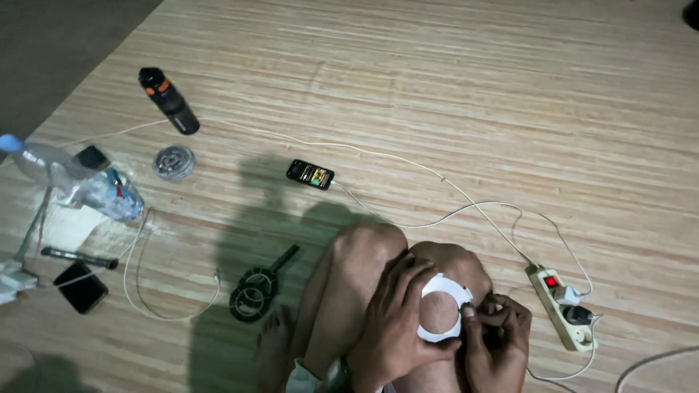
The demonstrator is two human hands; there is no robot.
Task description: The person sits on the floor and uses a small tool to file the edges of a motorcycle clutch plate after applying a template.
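Here the left hand [397, 320] and right hand [499, 338] both have their fingers clamped on a white open ring [442, 308], held against the raised knee [451, 266] above the floor [510, 109]. The ring's flat face points up toward the camera; being round, it shows no clear long axis. A likely fault is slippage off the rounded knee, dropping the ring near the power strip [564, 306].

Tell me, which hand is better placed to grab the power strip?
Probably the right hand: it's beside the power strip. The left hand holds the white ring and is farther away.
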